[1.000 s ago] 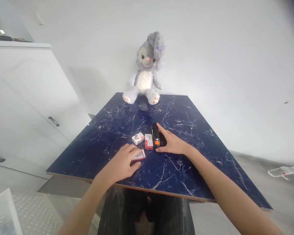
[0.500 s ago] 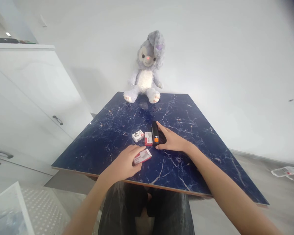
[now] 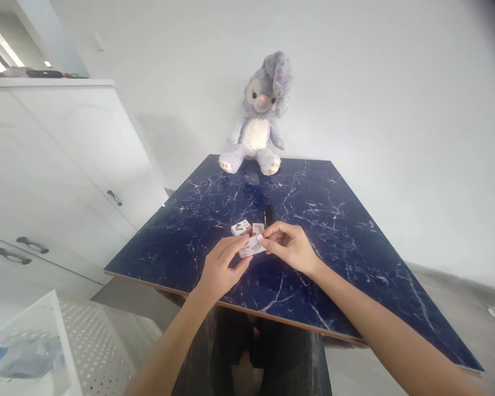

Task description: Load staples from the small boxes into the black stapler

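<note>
My left hand [image 3: 225,265] grips a small red-and-white cardboard box [image 3: 248,250] between thumb and fingers, just above the table. The fingers of my right hand [image 3: 289,246] pinch the right end of that box, where a pale flap shows. Behind it, a second red-and-white box [image 3: 257,227] is partly covered by the held one. To its left lies another small box [image 3: 241,227] with a dark picture printed on it. A black object [image 3: 269,214], perhaps a stapler, is half hidden behind my right hand.
A grey plush rabbit [image 3: 257,135] sits at the far edge of the blue marbled table [image 3: 313,203], against the wall. At left stand a white cabinet [image 3: 66,159] and, lower down, a white perforated basket [image 3: 86,335].
My right hand has left the black object and moved onto the end of the box. My left hand has lifted the box and brought it nearer the other boxes. The view has shifted slightly left.
</note>
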Action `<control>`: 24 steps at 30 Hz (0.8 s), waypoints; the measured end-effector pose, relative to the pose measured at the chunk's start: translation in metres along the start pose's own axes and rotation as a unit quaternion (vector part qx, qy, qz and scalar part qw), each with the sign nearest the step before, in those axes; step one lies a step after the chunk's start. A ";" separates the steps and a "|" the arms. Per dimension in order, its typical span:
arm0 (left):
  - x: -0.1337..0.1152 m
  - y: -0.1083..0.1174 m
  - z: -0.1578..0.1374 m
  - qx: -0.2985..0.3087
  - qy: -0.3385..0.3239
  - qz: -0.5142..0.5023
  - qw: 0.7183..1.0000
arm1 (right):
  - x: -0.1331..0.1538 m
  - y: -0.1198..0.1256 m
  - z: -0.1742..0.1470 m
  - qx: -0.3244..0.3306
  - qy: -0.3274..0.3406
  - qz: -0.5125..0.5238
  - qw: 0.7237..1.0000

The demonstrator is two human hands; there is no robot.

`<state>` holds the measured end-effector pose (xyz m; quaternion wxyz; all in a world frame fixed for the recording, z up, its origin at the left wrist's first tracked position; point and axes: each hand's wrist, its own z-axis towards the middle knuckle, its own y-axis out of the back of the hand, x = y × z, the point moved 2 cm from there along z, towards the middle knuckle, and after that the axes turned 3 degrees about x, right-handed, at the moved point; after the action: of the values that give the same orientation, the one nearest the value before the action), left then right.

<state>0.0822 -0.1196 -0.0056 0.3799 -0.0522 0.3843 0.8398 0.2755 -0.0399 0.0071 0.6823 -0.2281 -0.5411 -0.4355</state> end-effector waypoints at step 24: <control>-0.005 0.007 -0.002 -0.017 -0.050 -0.016 0.998 | -0.006 -0.008 0.001 -0.033 0.001 0.036 0.999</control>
<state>0.0808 -0.1266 -0.0012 0.4112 -0.0227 0.3494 0.8416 0.2679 -0.0413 0.0006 0.6903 -0.2694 -0.5174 -0.4280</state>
